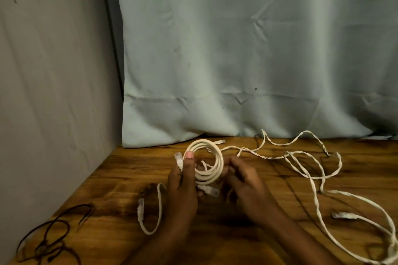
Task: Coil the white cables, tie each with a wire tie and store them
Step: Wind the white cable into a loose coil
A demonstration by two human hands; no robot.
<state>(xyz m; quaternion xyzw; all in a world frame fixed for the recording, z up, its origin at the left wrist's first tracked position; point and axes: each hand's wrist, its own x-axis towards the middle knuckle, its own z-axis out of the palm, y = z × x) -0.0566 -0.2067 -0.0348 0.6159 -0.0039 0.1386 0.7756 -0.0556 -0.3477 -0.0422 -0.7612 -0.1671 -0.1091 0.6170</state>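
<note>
A wooden table [120, 170] fills the lower part of the view, its brown top marked with strong dark grain and some darker patches near the middle. Behind it hangs a pale grey-green curtain [247, 49], creased in soft vertical folds with a few sharper wrinkles; its lower hem touches the table's far edge. To the left stands a plain grey wall [49, 71], meeting the table along a slanting line and bearing a small dark speck high up. A narrow dark strip of shadow runs between the wall and the curtain's left edge. The light is dim and warm, so finer detail on the surfaces is hard to make out.
</note>
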